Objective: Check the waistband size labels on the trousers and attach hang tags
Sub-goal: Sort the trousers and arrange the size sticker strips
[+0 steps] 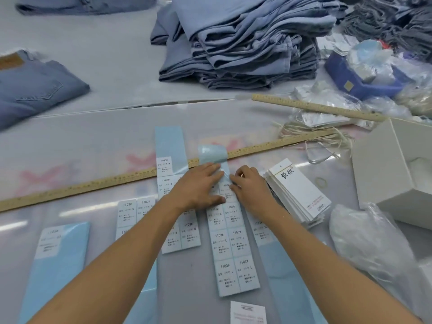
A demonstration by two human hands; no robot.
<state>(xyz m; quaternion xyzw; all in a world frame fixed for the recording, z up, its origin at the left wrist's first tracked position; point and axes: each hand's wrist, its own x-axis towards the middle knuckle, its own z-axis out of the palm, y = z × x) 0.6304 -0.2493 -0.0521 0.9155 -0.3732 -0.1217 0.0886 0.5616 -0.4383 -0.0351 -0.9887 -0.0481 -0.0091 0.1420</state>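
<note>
Pale blue backing paper carries the size stickers, and several such strips lie side by side on the table (93, 141). The person works on the L sticker strip (230, 244), which lies in the middle. The left hand (198, 187) rests flat on it, fingers straight, and holds it down. The right hand (249, 185) has its fingers curled at the upper edge of the strip; it seems to pinch or lift the corner of one sticker, but I cannot tell if the sticker is already free. Above the hands the empty backing curls up over the long wooden ruler (93, 185). The stack of hang tags (301, 192) waits just beside the right hand, touching nothing of the strip. The trousers (243, 40) are piled well apart at the far side of the table, and a second folded pair (35, 90) lies at the left. I judge the step to be peeling a size sticker for a tag, so the checking of waistbands is not yet started. The next move probably needs a clean peel without tearing, then pressing the sticker straight onto the top tag.
</note>
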